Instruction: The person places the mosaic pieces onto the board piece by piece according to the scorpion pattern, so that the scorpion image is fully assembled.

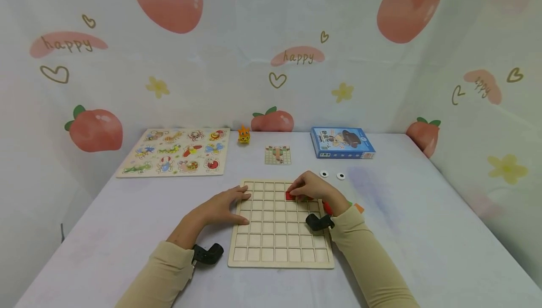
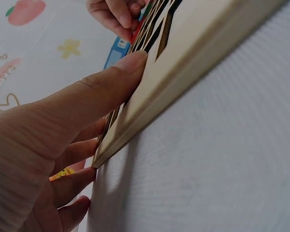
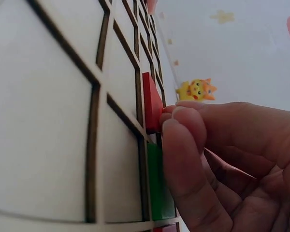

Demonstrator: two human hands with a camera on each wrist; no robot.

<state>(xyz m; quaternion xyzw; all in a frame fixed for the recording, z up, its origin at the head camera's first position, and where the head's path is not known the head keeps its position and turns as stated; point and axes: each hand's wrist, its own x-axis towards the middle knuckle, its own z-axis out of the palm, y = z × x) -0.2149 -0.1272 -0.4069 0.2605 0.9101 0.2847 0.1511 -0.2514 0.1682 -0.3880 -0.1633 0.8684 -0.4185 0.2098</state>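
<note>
A square wooden grid board (image 1: pixel 281 264) lies on the table between my hands. My left hand (image 1: pixel 218 207) rests on its left edge, thumb and fingers spread and fairly straight; the thumb (image 2: pixel 104 79) touches the rim in the left wrist view. At the upper right of the board, my right hand (image 1: pixel 315 188) has thumb and finger bunched at the edge of a red square tile (image 1: pixel 290 196). The right wrist view shows that red tile (image 3: pixel 152 104) standing slightly proud of its cell. A green tile (image 3: pixel 159 181) sits in the adjoining cell, partly behind the thumb.
Orange pieces (image 1: pixel 359 208) lie beside my right wrist, partly covered. Two eye-like discs (image 1: pixel 323 174) are behind the hand. Farther back are a pattern card (image 1: pixel 277 155), a blue box (image 1: pixel 343 142), a small yellow-orange figure (image 1: pixel 243 135) and an insect puzzle board (image 1: pixel 175 153).
</note>
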